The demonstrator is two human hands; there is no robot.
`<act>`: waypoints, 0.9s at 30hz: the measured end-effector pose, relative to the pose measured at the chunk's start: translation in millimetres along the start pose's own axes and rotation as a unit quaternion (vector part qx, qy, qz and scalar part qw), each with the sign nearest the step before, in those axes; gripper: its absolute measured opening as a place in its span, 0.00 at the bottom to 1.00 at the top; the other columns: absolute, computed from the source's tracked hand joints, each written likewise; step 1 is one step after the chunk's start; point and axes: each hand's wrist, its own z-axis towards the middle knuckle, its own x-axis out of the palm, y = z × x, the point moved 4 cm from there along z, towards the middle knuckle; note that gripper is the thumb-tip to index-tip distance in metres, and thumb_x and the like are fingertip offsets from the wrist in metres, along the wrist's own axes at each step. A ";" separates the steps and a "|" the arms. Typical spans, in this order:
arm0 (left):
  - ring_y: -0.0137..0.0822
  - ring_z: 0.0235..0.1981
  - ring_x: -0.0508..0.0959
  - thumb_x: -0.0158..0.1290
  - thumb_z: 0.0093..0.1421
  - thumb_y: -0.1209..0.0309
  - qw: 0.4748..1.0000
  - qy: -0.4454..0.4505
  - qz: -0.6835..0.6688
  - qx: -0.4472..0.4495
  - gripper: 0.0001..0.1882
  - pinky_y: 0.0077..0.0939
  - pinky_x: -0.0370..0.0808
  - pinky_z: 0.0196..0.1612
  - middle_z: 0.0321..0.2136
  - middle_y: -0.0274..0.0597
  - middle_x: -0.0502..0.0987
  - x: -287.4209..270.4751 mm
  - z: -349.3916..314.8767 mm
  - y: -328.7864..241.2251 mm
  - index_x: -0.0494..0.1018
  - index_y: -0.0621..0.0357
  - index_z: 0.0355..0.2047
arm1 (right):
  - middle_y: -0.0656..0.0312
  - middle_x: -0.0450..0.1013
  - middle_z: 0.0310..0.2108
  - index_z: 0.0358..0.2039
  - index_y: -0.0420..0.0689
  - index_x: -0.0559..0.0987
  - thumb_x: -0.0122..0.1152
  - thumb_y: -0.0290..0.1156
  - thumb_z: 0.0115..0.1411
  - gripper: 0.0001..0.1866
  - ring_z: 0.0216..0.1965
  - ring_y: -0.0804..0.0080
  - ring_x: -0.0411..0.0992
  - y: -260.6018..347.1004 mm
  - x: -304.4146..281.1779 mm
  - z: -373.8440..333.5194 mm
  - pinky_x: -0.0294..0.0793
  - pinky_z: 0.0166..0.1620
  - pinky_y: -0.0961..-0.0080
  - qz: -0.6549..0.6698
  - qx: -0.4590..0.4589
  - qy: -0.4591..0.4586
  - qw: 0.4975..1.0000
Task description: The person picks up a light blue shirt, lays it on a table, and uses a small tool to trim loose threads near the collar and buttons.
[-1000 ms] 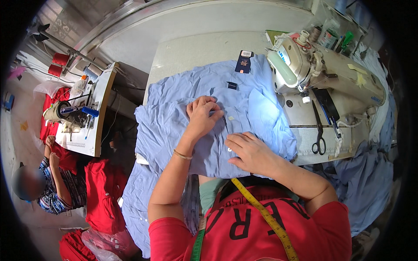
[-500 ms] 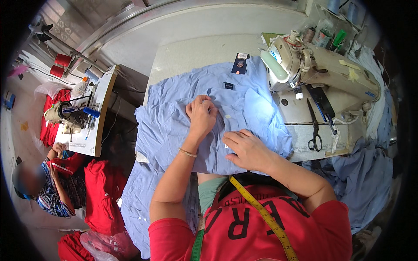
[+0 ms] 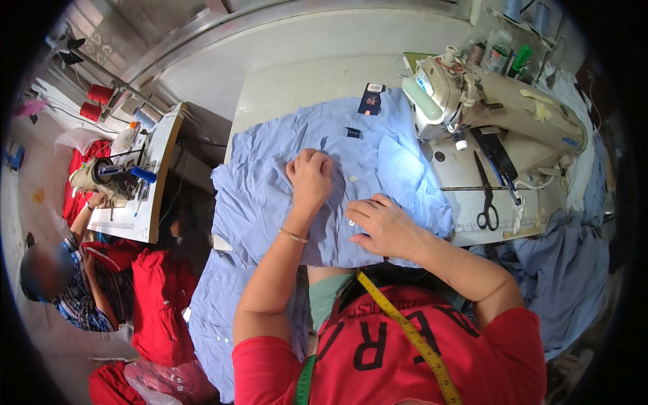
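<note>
A light blue shirt (image 3: 260,196) lies spread and wrinkled over the sewing table, with part of it hanging off the front left. Near its collar is a small dark label (image 3: 353,133), with a dark hang tag (image 3: 370,99) above. My left hand (image 3: 310,175) is closed on the cloth near the middle, knuckles up and fingertips hidden. Lower and to the right, my right hand (image 3: 385,228) rests on the shirt beside a small white button (image 3: 352,223). Its fingers lie fairly flat, with the thumb apart.
A sewing machine (image 3: 499,101) stands at the right, its lamp lighting the cloth. Black scissors (image 3: 486,202) lie before it. More blue cloth (image 3: 553,283) hangs at the right. On the left, a co-worker (image 3: 88,283) sits at another machine (image 3: 101,175) beside red garments (image 3: 162,304).
My left hand's fingers have curled in more; my right hand has barely shifted. The co-worker's one hand has moved up to the other machine. The shirt lies nearly the same.
</note>
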 end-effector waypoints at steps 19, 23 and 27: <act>0.48 0.51 0.67 0.57 0.51 0.66 0.984 0.138 -0.004 0.115 0.23 0.45 0.60 0.55 0.50 0.47 0.67 -49.0 -107.8 -84.9 0.68 0.58 0.47 | 0.61 0.76 0.33 0.35 0.47 0.77 0.61 0.35 0.47 0.13 0.42 0.62 0.72 -95.2 8.5 77.2 0.58 0.51 0.62 0.053 0.123 0.040 0.990; 0.49 0.51 0.67 0.57 0.51 0.66 0.983 0.139 0.009 0.118 0.23 0.46 0.59 0.56 0.50 0.47 0.67 -49.3 -109.8 -84.0 0.68 0.58 0.48 | 0.61 0.77 0.32 0.31 0.46 0.78 0.60 0.36 0.48 0.11 0.40 0.63 0.73 -101.4 12.9 82.5 0.60 0.49 0.63 0.089 0.138 0.051 0.985; 0.49 0.51 0.67 0.58 0.51 0.66 0.984 0.143 0.018 0.109 0.24 0.46 0.60 0.56 0.51 0.47 0.67 -50.6 -110.6 -85.4 0.68 0.58 0.48 | 0.61 0.77 0.30 0.29 0.44 0.77 0.59 0.36 0.48 0.10 0.38 0.63 0.74 -107.2 17.2 85.4 0.64 0.47 0.63 0.121 0.141 0.031 0.982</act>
